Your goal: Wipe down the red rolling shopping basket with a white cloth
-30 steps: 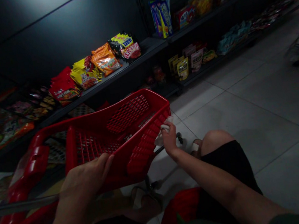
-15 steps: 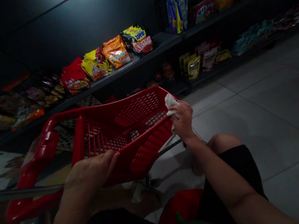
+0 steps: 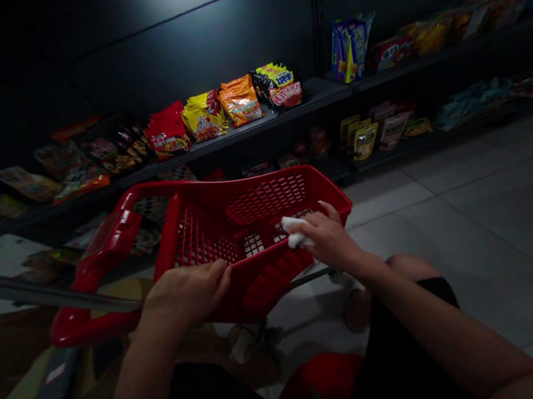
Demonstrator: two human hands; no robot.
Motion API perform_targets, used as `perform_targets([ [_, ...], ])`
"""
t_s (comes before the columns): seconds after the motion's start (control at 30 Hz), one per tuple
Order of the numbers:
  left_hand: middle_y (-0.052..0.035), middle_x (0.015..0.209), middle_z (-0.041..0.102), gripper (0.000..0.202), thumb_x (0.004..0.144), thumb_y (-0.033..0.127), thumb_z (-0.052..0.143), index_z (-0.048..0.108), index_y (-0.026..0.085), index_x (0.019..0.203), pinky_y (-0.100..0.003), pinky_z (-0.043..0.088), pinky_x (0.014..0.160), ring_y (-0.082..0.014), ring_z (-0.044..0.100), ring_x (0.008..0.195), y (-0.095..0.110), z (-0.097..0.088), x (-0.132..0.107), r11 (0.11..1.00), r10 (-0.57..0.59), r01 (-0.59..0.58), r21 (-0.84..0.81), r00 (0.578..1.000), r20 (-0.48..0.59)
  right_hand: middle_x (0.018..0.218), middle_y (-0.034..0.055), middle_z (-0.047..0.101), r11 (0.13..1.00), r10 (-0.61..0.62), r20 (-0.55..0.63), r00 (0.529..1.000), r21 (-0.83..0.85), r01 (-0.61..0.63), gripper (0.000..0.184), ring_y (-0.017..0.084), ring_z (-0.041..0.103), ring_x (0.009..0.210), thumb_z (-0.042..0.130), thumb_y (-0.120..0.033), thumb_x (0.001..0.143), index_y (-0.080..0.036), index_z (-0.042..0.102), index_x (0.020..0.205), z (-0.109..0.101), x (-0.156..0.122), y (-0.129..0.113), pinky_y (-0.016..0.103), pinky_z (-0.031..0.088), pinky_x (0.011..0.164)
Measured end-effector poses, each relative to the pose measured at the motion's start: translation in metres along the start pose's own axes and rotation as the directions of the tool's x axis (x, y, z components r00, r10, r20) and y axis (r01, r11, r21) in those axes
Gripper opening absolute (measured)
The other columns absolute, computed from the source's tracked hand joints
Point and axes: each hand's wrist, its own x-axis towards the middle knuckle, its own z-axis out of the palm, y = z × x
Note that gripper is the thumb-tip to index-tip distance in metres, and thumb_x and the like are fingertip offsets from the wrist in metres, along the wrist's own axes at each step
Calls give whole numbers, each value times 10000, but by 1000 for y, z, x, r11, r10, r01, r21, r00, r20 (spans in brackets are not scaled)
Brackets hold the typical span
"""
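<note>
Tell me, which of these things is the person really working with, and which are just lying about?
In use:
red slotted plastic basket, gripped by the left hand
white crumpled cloth, held by the right hand inside the basket

Lying about:
colourful snack packets on the dark metal shelf
grey tiled floor

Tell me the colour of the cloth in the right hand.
White cloth, against the red basket; head view.

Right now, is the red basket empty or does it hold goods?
Empty of goods: the red basket shows bare mesh walls and bottom; only the right hand, holding a white cloth, reaches inside.
</note>
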Motion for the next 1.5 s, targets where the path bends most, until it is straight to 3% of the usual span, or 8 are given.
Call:
perform_targets([
  [0.2,-96,700,713,395,983,421,327,655,228,879,-313,350,520,-253,672,592,-7,5,-1,1000,18,-18,-16,1000,-18,1024,34,701,969,171,-70,983,-169,-180,274,227,612,1009,577,-183,849,-266,648,1100,-29,-29,65,517,143,1150],
  [0.5,-74,818,746,307,984,369,429,701,228,985,-285,367,597,-197,620,625,-52,31,31,995,-101,100,-28,994,-45,897,42,666,952,197,-3,980,-238,-192,255,217,609,909,587,-182,847,-234,649,1089,-24,-23,16,456,210,1140],
  [0.6,-85,871,761,410,1011,412,348,708,223,956,-294,363,590,-217,649,672,-28,37,61,995,-89,84,-62,993,-75,879,49,657,953,215,-27,976,-211,-216,244,223,601,902,589,-172,844,-227,656,1072,-13,-15,10,453,269,1110],
  [0.77,-68,908,756,412,1021,410,318,679,222,960,-307,365,624,-201,677,754,53,43,109,973,56,-106,-207,971,-233,1008,48,680,982,185,-197,963,10,-187,305,225,609,985,595,-193,856,-263,639,1150,27,-16,14,479,327,1115],
  [0.93,-52,887,735,388,1029,392,321,668,235,955,-382,363,781,-223,643,870,81,60,120,956,-35,-98,-276,896,-442,1439,54,517,929,289,-515,807,353,-108,350,260,427,1398,524,-218,917,-302,614,1245,93,-54,16,518,363,1155],
  [1.13,-37,879,721,361,1025,406,346,666,249,964,-415,331,813,-235,614,875,76,66,125,963,-74,-64,-263,872,-484,1464,73,521,727,612,-358,705,605,-325,465,258,450,1393,451,-169,888,-254,592,1322,155,-101,5,522,363,1159],
  [1.37,-54,910,723,353,1015,404,362,669,243,951,-423,325,838,-249,609,896,85,59,131,952,-103,-42,-302,886,-452,1336,123,559,511,837,-296,460,725,-462,461,244,506,1267,506,-264,867,-199,529,1323,134,-69,-6,471,386,1110],
  [1.5,-58,950,728,377,1021,400,323,662,245,969,-433,315,899,-245,604,930,88,55,131,954,-97,-35,-296,901,-422,1320,116,544,539,814,-323,483,729,-421,414,230,494,1264,504,-289,877,-208,534,1282,125,-60,-1,438,370,1120],
])
